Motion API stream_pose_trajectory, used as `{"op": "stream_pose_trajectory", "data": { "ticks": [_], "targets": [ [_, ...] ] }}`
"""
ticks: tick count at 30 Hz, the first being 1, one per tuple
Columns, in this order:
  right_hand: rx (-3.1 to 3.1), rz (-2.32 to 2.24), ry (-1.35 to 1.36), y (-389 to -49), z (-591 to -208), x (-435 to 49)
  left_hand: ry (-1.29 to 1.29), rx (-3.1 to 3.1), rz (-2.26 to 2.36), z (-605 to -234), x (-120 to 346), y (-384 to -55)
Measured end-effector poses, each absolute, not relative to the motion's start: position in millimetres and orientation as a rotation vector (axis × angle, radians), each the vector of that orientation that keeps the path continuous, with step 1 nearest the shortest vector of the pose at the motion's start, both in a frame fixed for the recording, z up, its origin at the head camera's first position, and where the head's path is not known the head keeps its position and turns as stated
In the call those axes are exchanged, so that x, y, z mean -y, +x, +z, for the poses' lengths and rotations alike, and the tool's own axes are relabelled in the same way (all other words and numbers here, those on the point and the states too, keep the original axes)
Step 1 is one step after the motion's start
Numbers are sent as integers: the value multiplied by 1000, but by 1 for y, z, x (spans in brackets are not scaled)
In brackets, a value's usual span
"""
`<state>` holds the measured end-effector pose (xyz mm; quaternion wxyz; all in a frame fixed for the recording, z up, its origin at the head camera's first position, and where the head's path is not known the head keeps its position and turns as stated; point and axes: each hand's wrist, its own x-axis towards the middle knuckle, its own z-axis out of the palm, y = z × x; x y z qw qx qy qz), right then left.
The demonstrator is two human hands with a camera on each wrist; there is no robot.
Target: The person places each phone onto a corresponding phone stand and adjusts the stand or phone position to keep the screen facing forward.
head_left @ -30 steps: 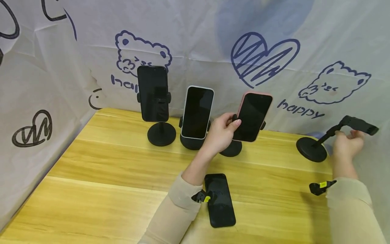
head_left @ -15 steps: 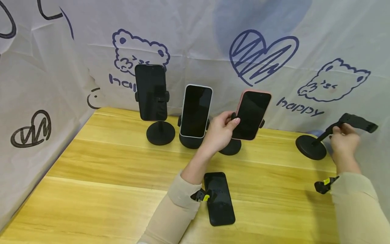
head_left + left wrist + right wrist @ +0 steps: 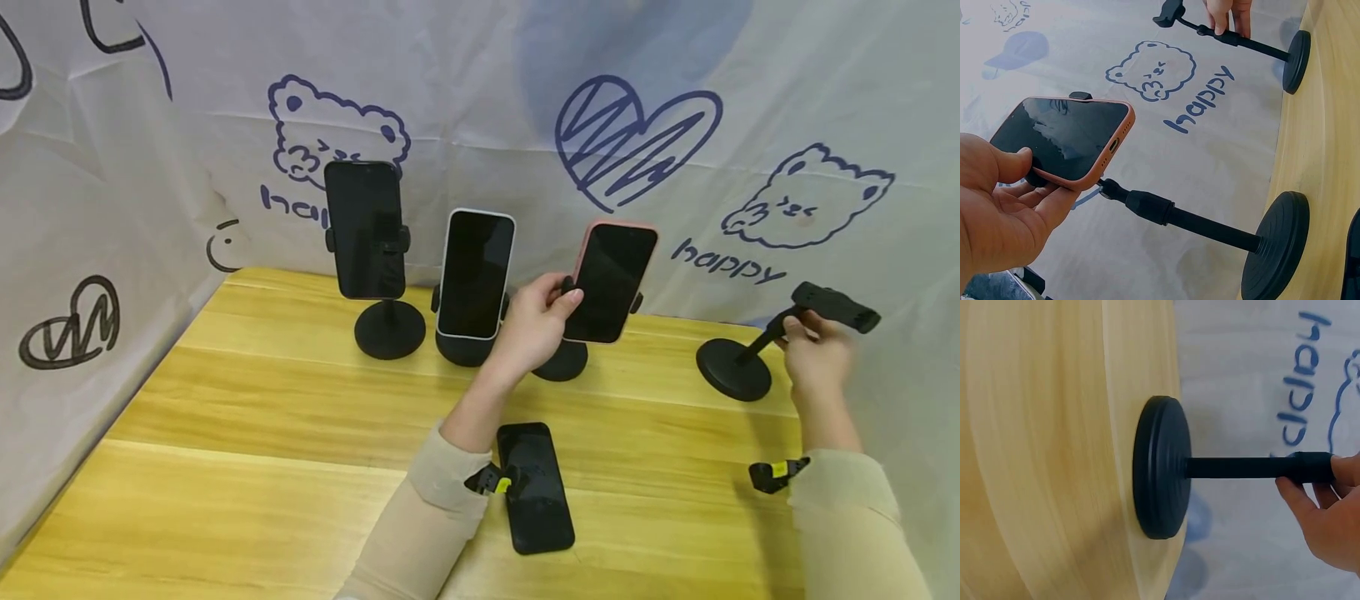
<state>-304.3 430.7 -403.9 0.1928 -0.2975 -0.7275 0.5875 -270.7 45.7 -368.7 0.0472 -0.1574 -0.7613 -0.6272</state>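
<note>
My left hand (image 3: 534, 327) grips the lower left edge of a pink-cased phone (image 3: 617, 279), thumb over its front. That phone sits tilted in the clamp of a black phone stand (image 3: 1210, 228), whose round base rests on the table. At the right, my right hand (image 3: 819, 358) holds the pole of another phone stand (image 3: 1235, 467), thumb and fingers round the collar near the top. This stand's clamp head (image 3: 836, 307) carries no phone and points right. A dark phone (image 3: 536, 492) lies flat on the table, partly covered by the left wrist camera in the head view.
Two more phones stand in holders at the back left: a black phone (image 3: 365, 229) and a white-edged phone (image 3: 476, 275). Behind the wooden table (image 3: 247, 492) hangs a white cloth (image 3: 480, 100) with bear and heart drawings. The cloth also closes off the left and right sides.
My right hand has taken hold of the right stand's pole and brought the stand a little to the left. My left hand keeps its grip on the pink-cased phone.
</note>
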Motion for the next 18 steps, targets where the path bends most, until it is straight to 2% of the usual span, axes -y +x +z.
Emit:
{"op": "stream_pose_trajectory", "data": {
  "ticks": [18],
  "targets": [
    [2168, 1669, -272, -267, -411, -354, -475, 2328, -1898, -368, -47, -273]
  ]
}}
